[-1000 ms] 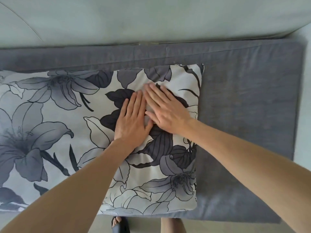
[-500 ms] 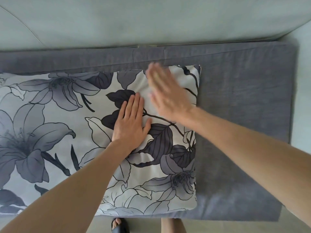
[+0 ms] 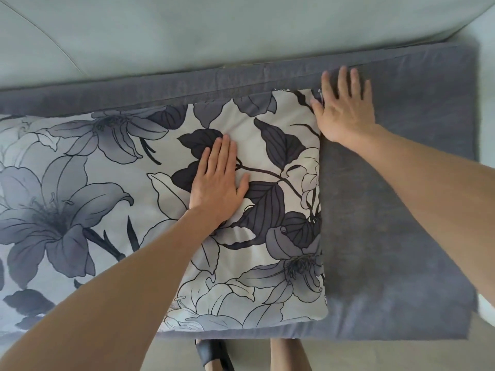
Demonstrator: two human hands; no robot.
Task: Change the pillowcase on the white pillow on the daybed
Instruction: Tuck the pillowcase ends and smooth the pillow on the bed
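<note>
**Grey-and-white lily print, smoothed flat — the finishing pass**

Grey-toned cotton covers the pillow (image 3: pixel 160 196) from end to end: a floral pillowcase (image 3: pixel 284 162) printed with large lilies and dark leaves, lying flat on the daybed's charcoal mattress cover (image 3: pixel 388 223). No white pillow fabric shows anywhere along the visible edges, so the swap itself looks done, and the step in hand reads as smoothing and squaring the case rather than fitting it.

The left hand (image 3: pixel 218 183) lies palm-down on the print, fingers straight and together, pressing the fabric just right of the pillow's middle — it grasps nothing. The right hand (image 3: pixel 345 108) is spread flat at the pillow's far right corner, thumb touching the pillowcase's edge while the fingers reach onto the mattress cover beyond it; this grip too is released, holding nothing. So the pillow sits under the left palm and only just beside the right one.

What the next move likely calls for: a sweep down the right-hand edge to settle that seam straight, or a tuck of the corner near the thumb, where the fabric looks slightly bunched. The left end of the pillow runs out of view, so whether that end is closed cannot be told.

Behind the mattress stands the pale green backrest cushion (image 3: pixel 241 30). Below the daybed's near edge, a foot in a dark sandal (image 3: pixel 214 354) rests on the floor.
</note>
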